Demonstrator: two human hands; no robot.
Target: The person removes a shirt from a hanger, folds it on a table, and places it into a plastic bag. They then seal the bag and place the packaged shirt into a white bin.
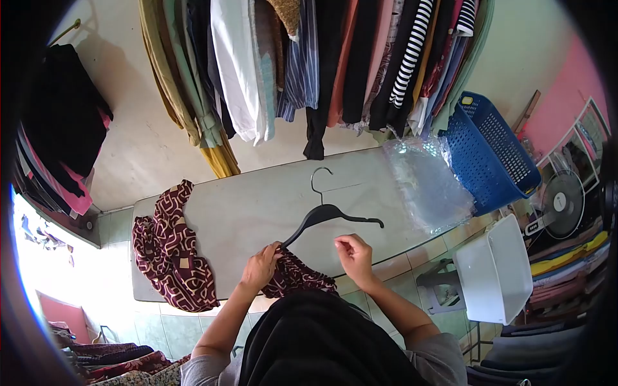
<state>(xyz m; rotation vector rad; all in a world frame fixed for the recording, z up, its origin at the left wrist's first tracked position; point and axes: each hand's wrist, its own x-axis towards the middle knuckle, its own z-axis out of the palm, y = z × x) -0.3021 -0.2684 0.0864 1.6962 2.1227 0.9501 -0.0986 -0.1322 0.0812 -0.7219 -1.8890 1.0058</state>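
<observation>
Hanger: the black hanger [323,213] lies over the bench [244,206], its hook toward the far edge. Its left end meets the gathered maroon garment [298,275]; its right end is bare, so the pairing looks only partly made.
Left hand: the left hand [259,267] has its fingers pinching the maroon garment beside the hanger's left end. Whether they also grip the hanger is hard to tell.
Right hand: the right hand [356,257] is near the hanger's right end, apart from it, with fingers curled closed and nothing visible in them.
Maroon garment: it is bunched at the near edge of the bench, partly behind the person's black head covering [315,341], which hides how much of it hangs below.
Second patterned piece: a loose patterned cloth [174,251] lies crumpled at the bench's left end, apart from the hanger.
Right end of bench: clear plastic [428,183] lies beside the blue basket [515,148] and takes up that end; a white tub [492,276] stands nearer the person.
Far side: hanging clothes [238,71] crowd the space above the bench's far edge.
</observation>
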